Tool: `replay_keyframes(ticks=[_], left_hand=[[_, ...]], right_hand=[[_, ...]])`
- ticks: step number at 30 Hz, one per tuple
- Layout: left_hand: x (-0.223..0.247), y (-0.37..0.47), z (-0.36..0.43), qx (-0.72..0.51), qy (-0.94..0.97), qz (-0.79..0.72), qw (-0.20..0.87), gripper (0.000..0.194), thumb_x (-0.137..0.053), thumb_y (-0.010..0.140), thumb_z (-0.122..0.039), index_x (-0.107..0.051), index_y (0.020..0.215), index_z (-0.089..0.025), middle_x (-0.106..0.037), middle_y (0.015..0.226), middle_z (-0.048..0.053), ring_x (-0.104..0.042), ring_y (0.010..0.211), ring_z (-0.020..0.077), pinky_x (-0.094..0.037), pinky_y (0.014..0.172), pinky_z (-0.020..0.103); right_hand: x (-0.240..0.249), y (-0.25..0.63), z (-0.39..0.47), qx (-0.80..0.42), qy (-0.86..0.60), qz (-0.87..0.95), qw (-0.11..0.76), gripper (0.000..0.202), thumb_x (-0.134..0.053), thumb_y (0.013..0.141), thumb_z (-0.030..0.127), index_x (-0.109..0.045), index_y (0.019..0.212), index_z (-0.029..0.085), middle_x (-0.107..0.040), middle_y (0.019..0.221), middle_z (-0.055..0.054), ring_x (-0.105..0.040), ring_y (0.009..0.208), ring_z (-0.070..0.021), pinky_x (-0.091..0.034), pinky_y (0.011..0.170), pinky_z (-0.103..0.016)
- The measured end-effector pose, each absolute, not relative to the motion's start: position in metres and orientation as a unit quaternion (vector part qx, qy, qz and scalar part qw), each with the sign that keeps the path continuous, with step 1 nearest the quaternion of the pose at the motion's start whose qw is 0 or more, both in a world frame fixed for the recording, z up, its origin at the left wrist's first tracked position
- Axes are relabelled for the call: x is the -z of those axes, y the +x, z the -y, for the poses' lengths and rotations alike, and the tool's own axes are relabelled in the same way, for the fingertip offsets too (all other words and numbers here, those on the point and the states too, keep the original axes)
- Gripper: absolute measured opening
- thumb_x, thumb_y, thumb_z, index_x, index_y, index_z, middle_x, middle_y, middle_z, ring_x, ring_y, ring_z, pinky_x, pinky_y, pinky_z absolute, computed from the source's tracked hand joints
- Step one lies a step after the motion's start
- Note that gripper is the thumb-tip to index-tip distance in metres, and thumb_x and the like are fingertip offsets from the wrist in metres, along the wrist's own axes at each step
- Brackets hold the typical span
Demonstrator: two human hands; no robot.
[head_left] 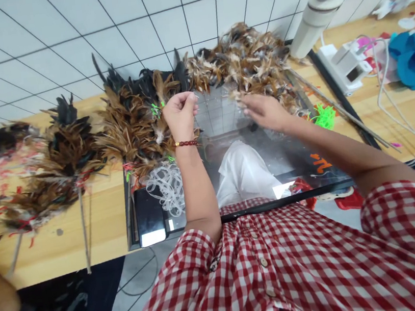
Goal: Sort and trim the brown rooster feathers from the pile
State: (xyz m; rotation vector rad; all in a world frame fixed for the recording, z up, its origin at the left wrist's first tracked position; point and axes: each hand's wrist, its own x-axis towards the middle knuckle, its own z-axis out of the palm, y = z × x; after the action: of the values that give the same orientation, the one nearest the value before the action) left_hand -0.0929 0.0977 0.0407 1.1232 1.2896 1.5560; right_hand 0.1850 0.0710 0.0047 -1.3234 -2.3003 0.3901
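Left grip (180, 112) pinched narrow, contents blurred; right grip (265, 111) state cannot be told, beside mottled brown feather heap (251, 59); black-edged glossy surface (217, 115) between.

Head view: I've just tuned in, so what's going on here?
A person's right hand is by the pile of brown feathers; blur hides whether it grips one. Their left hand has its fingers pinched together, and anything held there is too small to tell. Tied feather bundles lie on the wooden table, off to the left.
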Motion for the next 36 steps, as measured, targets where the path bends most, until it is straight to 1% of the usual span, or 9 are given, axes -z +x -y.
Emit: replay_keyframes(ticks=[4,9,15,18,23,28,31,33,36], left_hand=[[-0.044,-0.093,-0.096,-0.617,0.433,-0.514,0.410,0.016,-0.083,0.081,-0.027,-0.071,0.076,-0.020,-0.073,0.068,-0.003,-0.062,0.054,0.0046,-0.047,0.050,0.014],[-0.048,-0.092,-0.093,-0.615,0.406,-0.522,0.431,0.019,-0.086,0.079,-0.030,-0.070,0.076,-0.020,-0.071,0.067,-0.004,-0.061,0.053,0.0041,-0.046,0.049,0.014],[-0.053,-0.096,-0.091,-0.633,0.371,-0.505,0.454,0.023,-0.089,0.077,-0.034,-0.070,0.079,-0.021,-0.071,0.067,-0.005,-0.061,0.053,0.0042,-0.047,0.050,0.014],[-0.058,-0.102,-0.088,-0.653,0.352,-0.495,0.452,0.026,-0.089,0.077,-0.039,-0.071,0.080,-0.021,-0.071,0.068,-0.005,-0.061,0.053,0.0040,-0.048,0.050,0.015],[-0.065,-0.114,-0.082,-0.694,0.301,-0.476,0.448,0.033,-0.092,0.073,-0.046,-0.071,0.079,-0.021,-0.070,0.068,-0.005,-0.059,0.054,0.0032,-0.046,0.050,0.015],[-0.068,-0.119,-0.080,-0.720,0.279,-0.457,0.442,0.036,-0.094,0.069,-0.047,-0.072,0.079,-0.021,-0.071,0.069,-0.005,-0.057,0.053,0.0024,-0.045,0.050,0.015],[-0.069,-0.115,-0.080,-0.721,0.276,-0.447,0.452,0.036,-0.095,0.068,-0.045,-0.071,0.078,-0.020,-0.070,0.066,-0.005,-0.057,0.052,0.0021,-0.044,0.049,0.015],[-0.069,-0.110,-0.080,-0.714,0.276,-0.450,0.460,0.034,-0.095,0.069,-0.042,-0.071,0.078,-0.020,-0.070,0.064,-0.006,-0.057,0.051,0.0021,-0.043,0.049,0.014],[-0.070,-0.098,-0.081,-0.693,0.287,-0.464,0.472,0.027,-0.092,0.073,-0.036,-0.071,0.078,-0.020,-0.070,0.064,-0.006,-0.057,0.051,0.0022,-0.043,0.049,0.014]], right_hand=[[0.005,0.183,0.031,-0.183,-0.351,0.903,0.166,0.057,-0.042,0.108,0.044,-0.055,0.157,0.016,-0.055,0.161,-0.017,-0.052,0.152,-0.0297,-0.046,0.125,-0.054],[0.033,0.183,0.071,-0.250,-0.157,0.950,0.103,0.086,-0.061,0.100,0.055,-0.030,0.171,0.015,-0.040,0.170,-0.020,-0.032,0.163,-0.0309,-0.031,0.134,-0.051],[0.039,0.213,-0.023,-0.211,-0.313,0.916,0.133,0.092,-0.046,0.101,0.070,-0.034,0.168,0.008,-0.036,0.171,-0.025,-0.029,0.164,-0.0349,-0.028,0.133,-0.060],[0.035,0.173,-0.046,-0.169,-0.388,0.897,0.129,0.085,-0.031,0.107,0.061,-0.038,0.164,-0.002,-0.035,0.171,-0.028,-0.029,0.164,-0.0353,-0.027,0.134,-0.056],[0.026,0.064,-0.078,-0.126,-0.392,0.910,0.049,0.067,-0.036,0.108,0.038,-0.040,0.165,0.003,-0.029,0.176,-0.020,-0.028,0.165,-0.0347,-0.023,0.135,-0.056],[0.019,0.044,-0.141,-0.131,-0.471,0.872,0.023,0.075,-0.043,0.107,0.053,-0.035,0.169,0.013,-0.021,0.179,-0.013,-0.019,0.167,-0.0321,-0.014,0.136,-0.052],[0.016,0.060,-0.159,-0.137,-0.596,0.790,0.040,0.086,-0.045,0.105,0.058,-0.027,0.169,0.003,-0.017,0.179,-0.020,-0.015,0.168,-0.0350,-0.011,0.137,-0.053],[0.008,0.074,-0.161,-0.147,-0.645,0.748,0.052,0.089,-0.053,0.101,0.057,-0.035,0.165,-0.003,-0.024,0.176,-0.026,-0.023,0.165,-0.0399,-0.020,0.135,-0.054],[-0.012,0.099,-0.160,-0.153,-0.644,0.745,0.082,0.062,-0.064,0.097,0.047,-0.066,0.143,0.005,-0.057,0.155,-0.024,-0.052,0.147,-0.0407,-0.042,0.124,-0.053]])
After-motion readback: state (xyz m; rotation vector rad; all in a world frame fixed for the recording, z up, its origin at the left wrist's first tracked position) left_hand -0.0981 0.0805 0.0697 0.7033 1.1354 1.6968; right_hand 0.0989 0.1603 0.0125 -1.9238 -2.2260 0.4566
